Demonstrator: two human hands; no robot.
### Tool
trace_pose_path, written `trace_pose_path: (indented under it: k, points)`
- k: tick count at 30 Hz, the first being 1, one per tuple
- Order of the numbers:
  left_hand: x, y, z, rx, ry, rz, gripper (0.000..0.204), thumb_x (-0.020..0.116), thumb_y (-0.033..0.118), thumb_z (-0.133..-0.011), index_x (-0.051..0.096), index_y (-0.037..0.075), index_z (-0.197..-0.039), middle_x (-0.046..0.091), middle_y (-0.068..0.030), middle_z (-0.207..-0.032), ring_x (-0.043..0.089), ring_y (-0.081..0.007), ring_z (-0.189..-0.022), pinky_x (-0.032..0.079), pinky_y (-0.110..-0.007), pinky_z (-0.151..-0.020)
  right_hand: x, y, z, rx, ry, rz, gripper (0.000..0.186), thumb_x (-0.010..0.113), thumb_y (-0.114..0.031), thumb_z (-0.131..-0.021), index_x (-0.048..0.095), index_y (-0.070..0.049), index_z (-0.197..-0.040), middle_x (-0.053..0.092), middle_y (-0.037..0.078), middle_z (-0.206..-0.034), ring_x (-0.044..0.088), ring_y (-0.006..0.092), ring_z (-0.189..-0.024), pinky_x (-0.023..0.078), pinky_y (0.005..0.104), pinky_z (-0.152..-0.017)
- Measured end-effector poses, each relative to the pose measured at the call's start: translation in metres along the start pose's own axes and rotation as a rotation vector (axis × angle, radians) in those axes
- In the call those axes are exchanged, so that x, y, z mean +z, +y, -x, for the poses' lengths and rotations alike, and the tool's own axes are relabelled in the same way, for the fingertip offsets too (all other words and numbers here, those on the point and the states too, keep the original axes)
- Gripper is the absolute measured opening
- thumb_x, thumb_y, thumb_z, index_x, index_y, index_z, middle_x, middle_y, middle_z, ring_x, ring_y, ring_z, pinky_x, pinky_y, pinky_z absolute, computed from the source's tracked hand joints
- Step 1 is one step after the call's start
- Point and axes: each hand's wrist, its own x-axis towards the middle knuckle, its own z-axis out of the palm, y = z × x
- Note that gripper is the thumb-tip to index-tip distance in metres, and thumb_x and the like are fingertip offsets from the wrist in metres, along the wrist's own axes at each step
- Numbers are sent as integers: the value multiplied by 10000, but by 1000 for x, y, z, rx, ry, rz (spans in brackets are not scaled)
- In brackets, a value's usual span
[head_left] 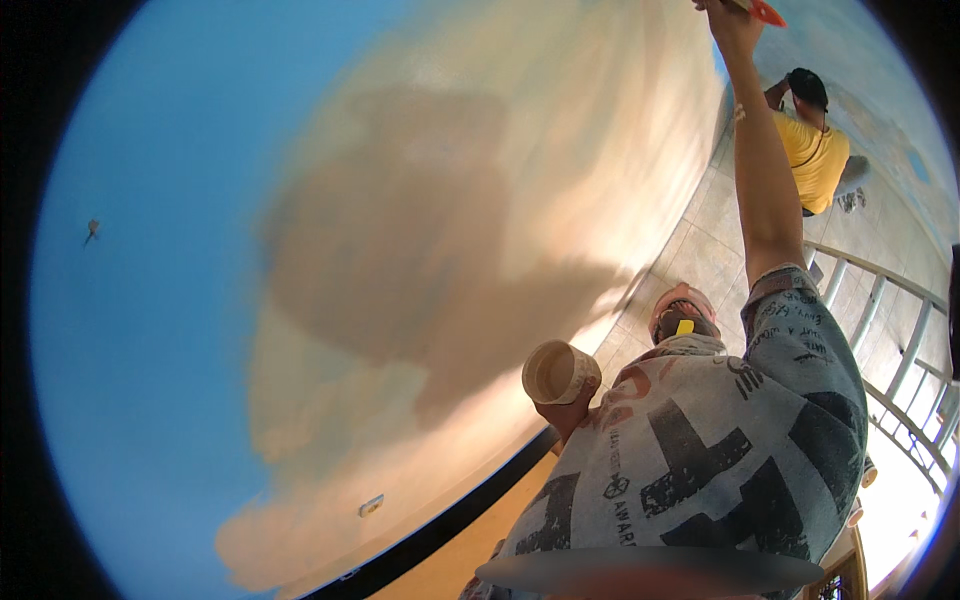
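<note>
My right arm reaches up along the wall. At the top edge my right hand (735, 28) is closed on what looks like a paintbrush (766, 13) with an orange-red handle; its other end is out of view. Lower, close to the wall, my left hand (566, 412) holds a pale paint cup (562, 371). Its rim is smeared and light beige shows inside; the fingers are partly hidden beneath it. The curved wall (560, 110) carries sandy beige paint over bright blue, with streaky, blended patches. A broad shadow falls across the beige area.
Another person (818, 150) in a yellow shirt and black cap is low by the far wall. A metal rail frame (890, 310) runs at the right. Below my shirt is a rounded pinkish object (683, 312) with a yellow patch. A wall socket (371, 505) sits low on the wall.
</note>
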Motion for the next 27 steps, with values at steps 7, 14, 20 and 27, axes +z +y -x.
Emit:
trace_pose_path:
  k: [7, 14, 20, 27]
  points:
    - [11, 1, 0, -26, 25, -7, 856, 914, 169, -621, 439, 27, -1319, 602, -146, -1211, 610, -264, -1099, 497, -420, -967, 6, -119, 241, 169, -686, -133, 374, 589, -359, -957, 684, -6, -1032, 690, 124, -1015, 682, 225, -776, 567, 336, -702]
    - [10, 5, -7, -28, 3, -30, 856, 915, 174, -620, 441, 27, -1317, 603, -147, -1210, 611, -265, -1097, 499, -419, -964, 71, -209, 312, -229, -1109, -75, 212, 752, -303, -822, 719, -224, -1016, 720, 12, -987, 694, 198, -877, 581, 330, -663]
    - [1, -1, 7, -38, 76, -16, 855, 916, 179, -618, 442, 27, -1314, 604, -147, -1208, 612, -266, -1096, 500, -419, -961, 46, -44, 113, -179, -314, 69, 148, 669, -120, -913, 718, 16, -940, 746, 49, -857, 703, 130, -822, 539, 247, -755]
    - [-4, -1, 2, -43, 93, -13, 855, 916, 184, -616, 444, 27, -1312, 605, -147, -1207, 614, -266, -1094, 501, -418, -958, 1, -33, 34, 19, -201, 45, 183, 710, -169, -899, 726, 12, -920, 735, 52, -825, 682, 100, -771, 517, 236, -697]
